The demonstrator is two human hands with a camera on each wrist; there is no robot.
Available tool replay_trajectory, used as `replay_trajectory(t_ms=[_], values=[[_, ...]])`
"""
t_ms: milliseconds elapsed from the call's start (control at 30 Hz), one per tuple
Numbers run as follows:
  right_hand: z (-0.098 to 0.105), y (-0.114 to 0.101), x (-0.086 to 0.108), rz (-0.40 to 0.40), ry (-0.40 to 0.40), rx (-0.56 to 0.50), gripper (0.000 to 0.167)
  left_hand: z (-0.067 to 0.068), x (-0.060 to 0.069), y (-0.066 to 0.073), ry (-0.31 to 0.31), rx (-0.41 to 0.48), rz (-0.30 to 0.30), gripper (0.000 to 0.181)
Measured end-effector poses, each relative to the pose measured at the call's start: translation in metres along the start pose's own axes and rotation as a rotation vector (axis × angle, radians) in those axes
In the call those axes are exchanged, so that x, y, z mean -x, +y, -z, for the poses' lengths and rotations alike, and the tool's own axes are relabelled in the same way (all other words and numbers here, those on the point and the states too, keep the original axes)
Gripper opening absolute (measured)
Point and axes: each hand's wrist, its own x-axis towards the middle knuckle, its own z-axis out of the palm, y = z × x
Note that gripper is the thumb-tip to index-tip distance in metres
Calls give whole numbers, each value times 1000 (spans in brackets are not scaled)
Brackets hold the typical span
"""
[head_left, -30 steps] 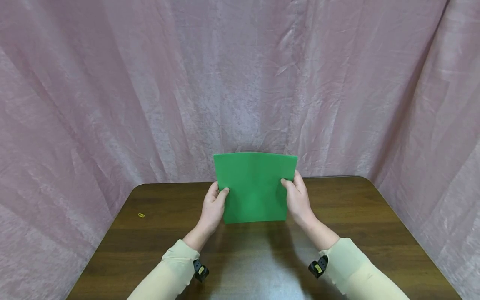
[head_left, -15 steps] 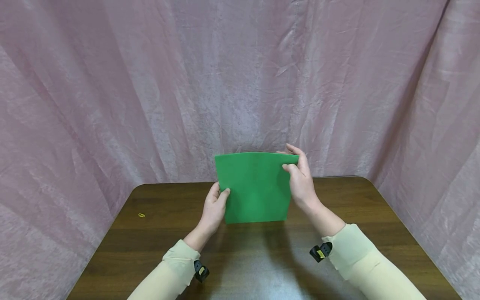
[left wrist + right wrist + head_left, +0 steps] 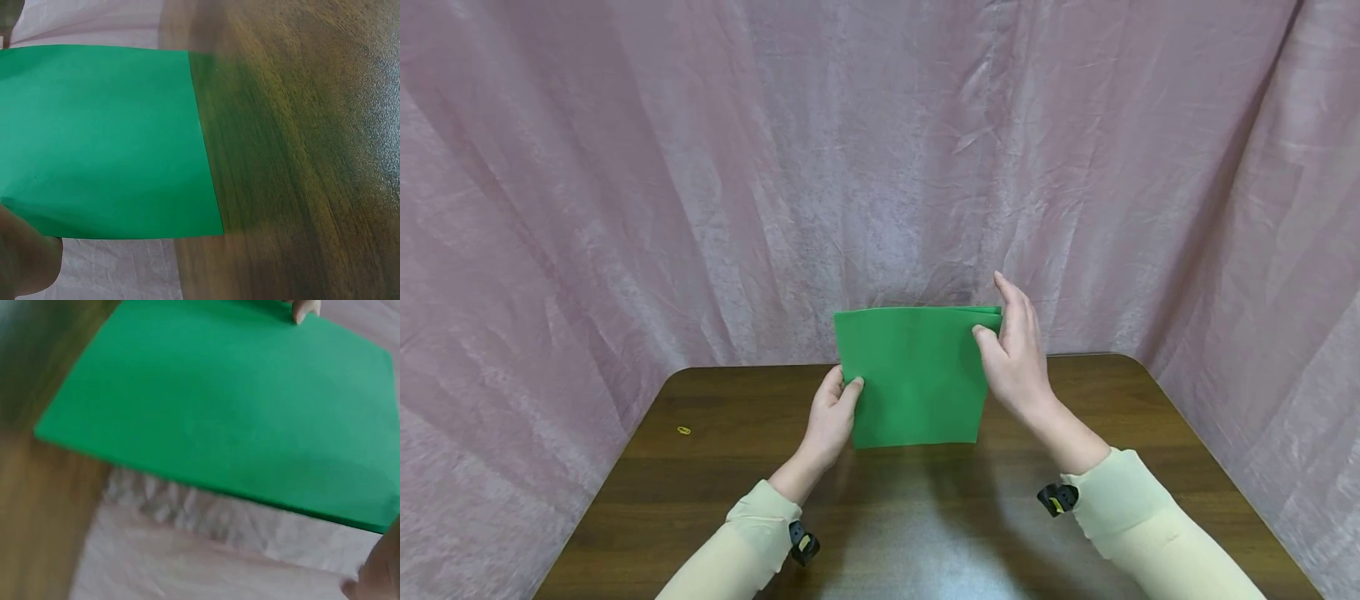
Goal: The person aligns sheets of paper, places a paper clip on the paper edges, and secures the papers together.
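Paper (image 3: 913, 387), green, already lifted, being pinched at left edge by left hand (image 3: 829, 425) above bench (image 3: 737, 475); layers at top right corner not yet being aligned, fingers of right hand (image 3: 1018, 367) being held straight

We see the left hand (image 3: 829, 419) pinching green paper (image 3: 917, 379) at its nine-o'clock edge, the right hand (image 3: 1018, 362) at its two-o'clock corner, a yellow clip (image 3: 684, 431) on the table (image 3: 1097, 404) beyond, between eight and nine.
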Motion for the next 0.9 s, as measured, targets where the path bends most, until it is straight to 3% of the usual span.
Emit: replay_trajectory(t_ms=[133, 267, 433, 600, 900], values=[[-1, -10, 0, 279, 20, 362, 69, 0, 1, 0, 5, -1, -9, 27], [-20, -28, 2, 445, -66, 511, 67, 3, 2, 1, -5, 10, -17, 28], [-53, -50, 4, 507, -201, 568, 66, 6, 3, 0, -30, 15, -20, 29], [-76, -66, -2, 540, -248, 590, 64, 6, 3, -2, -22, -14, -33, 26], [-79, -66, -12, 499, -267, 635, 56, 4, 1, -3, -13, -22, -43, 24]])
